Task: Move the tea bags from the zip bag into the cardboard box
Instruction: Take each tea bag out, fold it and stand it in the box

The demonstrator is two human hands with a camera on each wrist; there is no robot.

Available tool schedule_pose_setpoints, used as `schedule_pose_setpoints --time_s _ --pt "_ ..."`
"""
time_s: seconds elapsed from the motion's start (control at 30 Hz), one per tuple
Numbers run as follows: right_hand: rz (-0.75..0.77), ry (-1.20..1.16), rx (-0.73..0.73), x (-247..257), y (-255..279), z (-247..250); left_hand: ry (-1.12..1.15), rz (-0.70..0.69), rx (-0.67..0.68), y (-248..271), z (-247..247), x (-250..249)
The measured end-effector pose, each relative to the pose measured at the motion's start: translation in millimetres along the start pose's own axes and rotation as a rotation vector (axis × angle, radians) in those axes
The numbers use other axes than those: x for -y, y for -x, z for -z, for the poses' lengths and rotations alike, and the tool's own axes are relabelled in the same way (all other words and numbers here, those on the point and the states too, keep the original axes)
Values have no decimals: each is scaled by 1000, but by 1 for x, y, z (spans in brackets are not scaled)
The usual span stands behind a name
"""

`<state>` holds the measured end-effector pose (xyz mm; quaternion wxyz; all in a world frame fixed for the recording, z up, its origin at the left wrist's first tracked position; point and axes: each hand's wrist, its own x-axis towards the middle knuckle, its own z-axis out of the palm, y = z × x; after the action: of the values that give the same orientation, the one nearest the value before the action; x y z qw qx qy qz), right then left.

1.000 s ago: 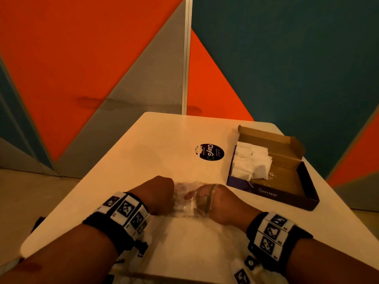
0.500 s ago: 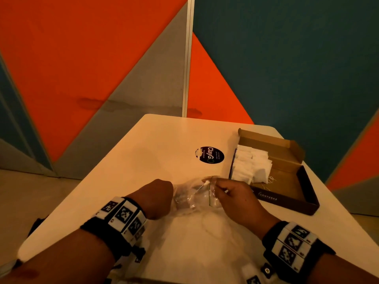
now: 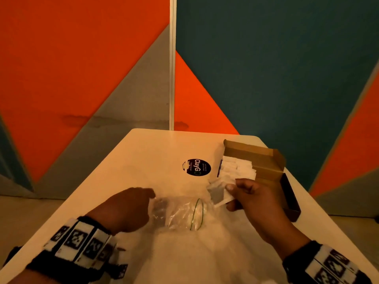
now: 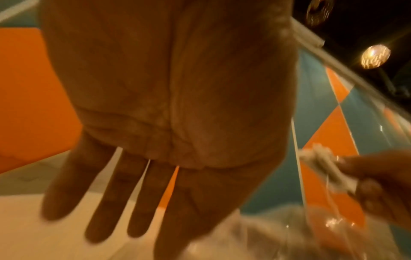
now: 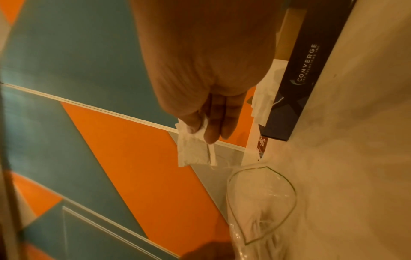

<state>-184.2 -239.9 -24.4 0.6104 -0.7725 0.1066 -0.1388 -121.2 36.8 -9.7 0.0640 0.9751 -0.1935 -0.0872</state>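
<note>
The right hand point(image 3: 253, 198) pinches a white tea bag point(image 3: 218, 191) between thumb and fingertips, lifted off the table point(image 3: 143, 160) between the zip bag point(image 3: 180, 214) and the near left corner of the cardboard box point(image 3: 264, 158). In the right wrist view the tea bag point(image 5: 194, 149) hangs below the thumb and forefinger, with a thin string trailing down toward the zip bag's open mouth point(image 5: 262, 202).

The left hand point(image 3: 127, 210) is at the closed left end of the zip bag. In the left wrist view its fingers point(image 4: 106, 198) are stretched out straight and slightly spread, and the forefinger side meets the crumpled clear plastic point(image 4: 266, 234); whether thumb and forefinger pinch the plastic cannot be told.

The zip bag lies on its side in the near middle of the table, its mouth gaping to the right. The cardboard box stands open at the far right of the table, with a stack of white tea bags point(image 3: 235, 171) in its left half. A round black sticker point(image 3: 196, 167) sits on the table just left of the box.

Half a second ago the right hand was at the mouth of the zip bag; now it is further right and further away, close to the box, with the tea bag clear of the plastic. The left hand is in much the same place.
</note>
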Motion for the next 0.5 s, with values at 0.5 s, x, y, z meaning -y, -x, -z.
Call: schedule_pose_setpoints --time_s 0.5 --pt "0 38 87 19 17 5 573 -294 -256 -25 8 -97"
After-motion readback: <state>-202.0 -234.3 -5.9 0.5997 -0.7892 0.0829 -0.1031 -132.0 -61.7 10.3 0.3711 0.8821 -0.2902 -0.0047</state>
